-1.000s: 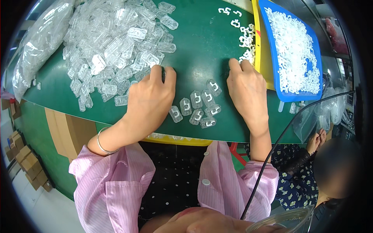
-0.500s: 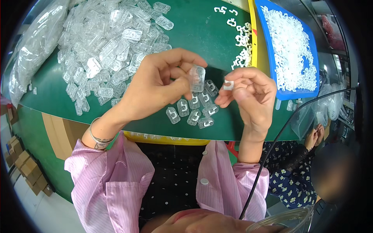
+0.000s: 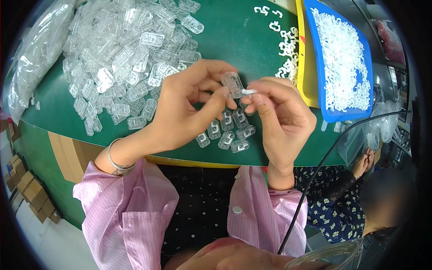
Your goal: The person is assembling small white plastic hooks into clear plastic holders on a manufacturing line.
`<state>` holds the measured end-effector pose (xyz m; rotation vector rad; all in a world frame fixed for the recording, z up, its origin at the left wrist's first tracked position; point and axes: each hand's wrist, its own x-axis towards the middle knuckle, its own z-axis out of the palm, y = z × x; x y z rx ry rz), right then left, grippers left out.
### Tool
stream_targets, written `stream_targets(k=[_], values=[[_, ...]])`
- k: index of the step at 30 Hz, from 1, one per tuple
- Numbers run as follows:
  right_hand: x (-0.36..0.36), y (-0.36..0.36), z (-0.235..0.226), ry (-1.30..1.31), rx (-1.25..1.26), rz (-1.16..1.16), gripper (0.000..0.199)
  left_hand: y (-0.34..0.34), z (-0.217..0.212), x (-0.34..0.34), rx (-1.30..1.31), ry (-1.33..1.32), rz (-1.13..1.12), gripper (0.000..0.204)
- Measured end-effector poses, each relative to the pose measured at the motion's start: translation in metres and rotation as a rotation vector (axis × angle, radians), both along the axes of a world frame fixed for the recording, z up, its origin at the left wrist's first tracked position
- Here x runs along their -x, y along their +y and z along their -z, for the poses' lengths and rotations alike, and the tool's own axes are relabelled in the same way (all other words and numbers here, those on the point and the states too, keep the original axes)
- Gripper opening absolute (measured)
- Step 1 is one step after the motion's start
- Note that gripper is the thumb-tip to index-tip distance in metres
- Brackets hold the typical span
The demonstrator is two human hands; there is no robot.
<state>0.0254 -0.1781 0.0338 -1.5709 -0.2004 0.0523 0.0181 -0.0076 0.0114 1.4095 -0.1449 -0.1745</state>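
Note:
Between thumb and fingers, my left hand (image 3: 193, 101) grips a clear plastic case (image 3: 232, 84), held up over the table. My right hand (image 3: 281, 112) pinches a small white plastic clip (image 3: 249, 92) against the case's right edge; whether the clip has entered the case is too small to tell. Below my hands lie several clear cases with white clips in them (image 3: 227, 138). Left of my left hand spreads a big heap of clear cases (image 3: 121, 49).
Loose white clips (image 3: 288, 49) lie along a yellow tray edge (image 3: 302, 54). A blue tray (image 3: 330, 116) full of white clips stands to the right. A plastic bag (image 3: 40, 54) sits far left. A black cable (image 3: 335, 144) crosses at right; beyond it sits another person (image 3: 337, 198).
My right hand has moved left, bringing the white clip up to the clear case. My left hand has tilted the case and shifted slightly right.

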Motion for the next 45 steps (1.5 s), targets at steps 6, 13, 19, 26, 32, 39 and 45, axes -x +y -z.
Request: stream_targets(k=[6, 13, 19, 26, 32, 39, 45], values=[[0.0, 0.002, 0.01, -0.09, 0.06, 0.048, 0.014, -0.008, 0.002, 0.003, -0.068, -0.056, -0.105, 0.025], [0.004, 0.004, 0.012, -0.132, 0.266, 0.07, 0.013, -0.006, 0.006, 0.006, -0.079, -0.171, -0.081, 0.022], [0.003, 0.008, 0.008, 0.039, 0.192, 0.047, 0.012, -0.004, 0.005, 0.003, 0.044, -0.067, -0.053, 0.018], [-0.002, -0.001, 0.01, -0.271, 0.425, -0.075, 0.003, -0.002, -0.001, 0.001, 0.155, 0.065, 0.033, 0.016], [-0.008, -0.033, 0.013, -0.503, 0.806, 0.006, 0.013, 0.011, -0.005, -0.004, -0.117, 0.083, -0.006, 0.008], [-0.007, -0.032, 0.028, -0.51, 1.429, 0.041, 0.032, -0.009, 0.012, 0.013, -0.793, -0.331, 0.037, 0.027], [-0.011, -0.042, 0.028, -0.508, 1.433, -0.008, 0.011, 0.016, -0.004, -0.018, -1.373, -0.582, -0.281, 0.015]])
